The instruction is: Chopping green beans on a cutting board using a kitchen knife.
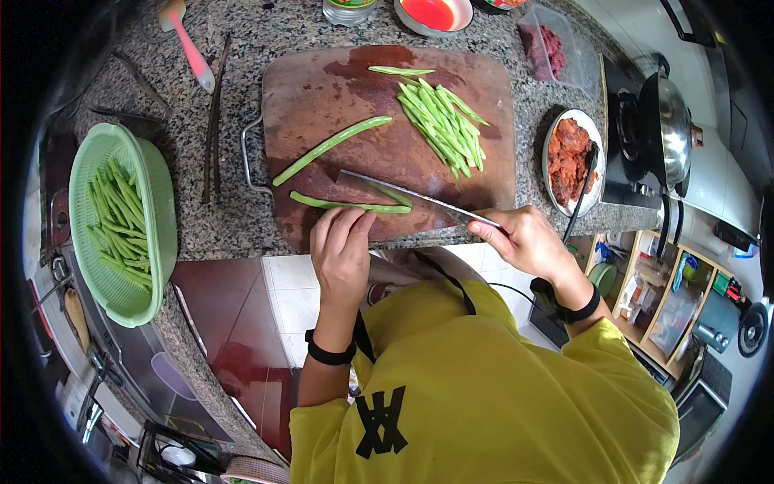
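Note:
My right hand [529, 242] grips the handle of a kitchen knife [417, 195]. Its blade reaches left across a wooden cutting board [332, 78], over the near part. With bent fingertips my left hand [341, 251] holds a green bean [311, 200] down at the board's near edge, just left of the blade. Another short piece of bean [394, 194] shows beside the blade, partly hidden by it. A longer whole bean [331, 149] lies slantwise farther up. At the upper right of the board rests a pile of sliced beans [441, 124], with one slice [400, 71] apart above it.
A green plastic basket [163, 212] of beans stands at the left. Chopsticks [214, 127] and a pink-handled spatula [190, 54] lie on the granite counter. Rightward are a plate [547, 175] of reddish meat with a black spoon, a plastic tub [574, 48], and a wok [668, 130] on the stove.

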Demonstrator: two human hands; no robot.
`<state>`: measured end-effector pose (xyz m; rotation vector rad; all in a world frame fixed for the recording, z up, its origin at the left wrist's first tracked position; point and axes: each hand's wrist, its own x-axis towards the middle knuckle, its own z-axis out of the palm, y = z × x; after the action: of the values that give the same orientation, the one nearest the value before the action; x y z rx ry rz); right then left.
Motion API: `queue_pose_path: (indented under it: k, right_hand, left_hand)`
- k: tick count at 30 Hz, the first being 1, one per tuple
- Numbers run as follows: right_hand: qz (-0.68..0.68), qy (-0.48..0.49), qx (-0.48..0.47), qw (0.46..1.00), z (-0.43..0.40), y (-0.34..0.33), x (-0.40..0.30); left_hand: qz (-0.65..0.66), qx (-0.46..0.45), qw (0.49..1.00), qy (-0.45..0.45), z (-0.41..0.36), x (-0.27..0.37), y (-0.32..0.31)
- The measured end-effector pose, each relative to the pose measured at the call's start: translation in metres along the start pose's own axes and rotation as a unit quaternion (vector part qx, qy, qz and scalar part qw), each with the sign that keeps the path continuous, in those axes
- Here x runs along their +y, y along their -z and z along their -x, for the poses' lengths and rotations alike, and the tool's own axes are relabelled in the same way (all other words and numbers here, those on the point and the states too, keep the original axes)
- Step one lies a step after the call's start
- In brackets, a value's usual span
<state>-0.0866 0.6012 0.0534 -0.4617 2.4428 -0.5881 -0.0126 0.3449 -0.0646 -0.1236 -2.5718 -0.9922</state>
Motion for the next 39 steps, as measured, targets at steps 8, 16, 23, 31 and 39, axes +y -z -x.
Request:
queue_pose_path:
  k: [8,16,23,31,39]
  right_hand:
    - [0.037,0.032,0.025,0.998,0.007,0.008,-0.002]
    - [0.077,0.042,0.016,0.996,0.007,0.001,0.004]
    - [0.09,0.054,0.025,0.994,0.0,-0.014,0.002]
    - [0.158,0.051,0.032,0.986,-0.027,-0.039,-0.028]
    - [-0.013,-0.047,0.051,0.998,0.019,-0.003,0.016]
  left_hand:
    - [0.021,-0.01,1.0,0.012,-0.004,0.0,-0.003]
    - [0.019,0.004,1.0,0.01,0.001,-0.004,-0.006]
    - [0.019,0.006,1.0,0.007,0.0,-0.004,-0.007]
    - [0.003,0.018,1.0,0.008,0.003,-0.004,-0.01]
    - [0.016,0.041,0.999,-0.001,-0.002,0.004,-0.001]
